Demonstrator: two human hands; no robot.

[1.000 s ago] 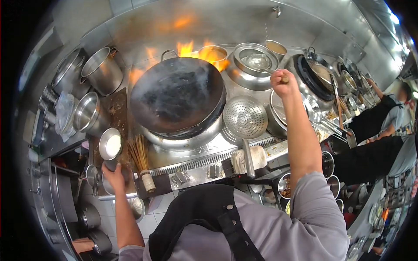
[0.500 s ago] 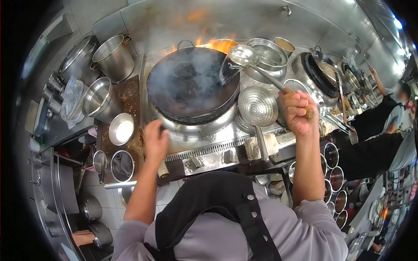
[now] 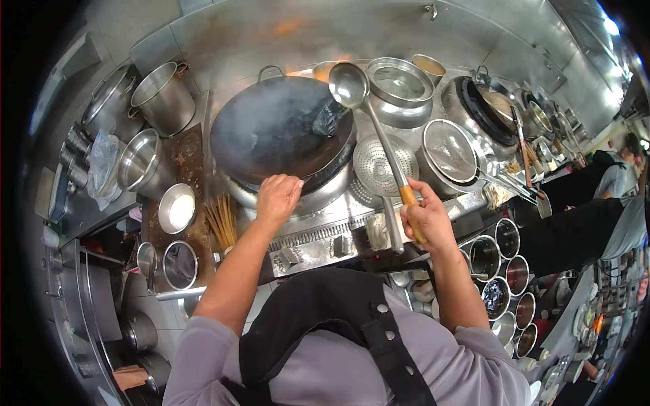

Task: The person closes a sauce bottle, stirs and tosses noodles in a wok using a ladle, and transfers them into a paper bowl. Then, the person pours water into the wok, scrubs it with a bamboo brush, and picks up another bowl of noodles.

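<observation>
My right hand [image 3: 430,216] is wrapped round the wooden grip of a long metal ladle [image 3: 349,86], thumb along the handle. The ladle's bowl is above the right rim of a large dark wok [image 3: 267,128]. Smoke rises from the wok, and a glossy dark patch shows on its right side. At the wok's front rim is my left hand [image 3: 279,199], holding nothing I can see. Its fingers are loosely curved, and whether they touch the rim I cannot tell. A perforated skimmer [image 3: 386,164] lies just right of the wok, under the ladle's handle.
Bamboo sticks [image 3: 221,220] stand left of my left hand, beside a white-filled bowl [image 3: 177,208]. Steel pots [image 3: 162,100] line the left. A lidded-looking basin [image 3: 401,82], a mesh strainer [image 3: 449,151] and a second wok station [image 3: 477,111] stand right. Co-workers [image 3: 582,223] are far right.
My left hand has moved right to the wok's front rim. My right hand has come down and left, bringing the ladle's bowl leftward. Flames behind the wok have shrunk; the view shifted slightly.
</observation>
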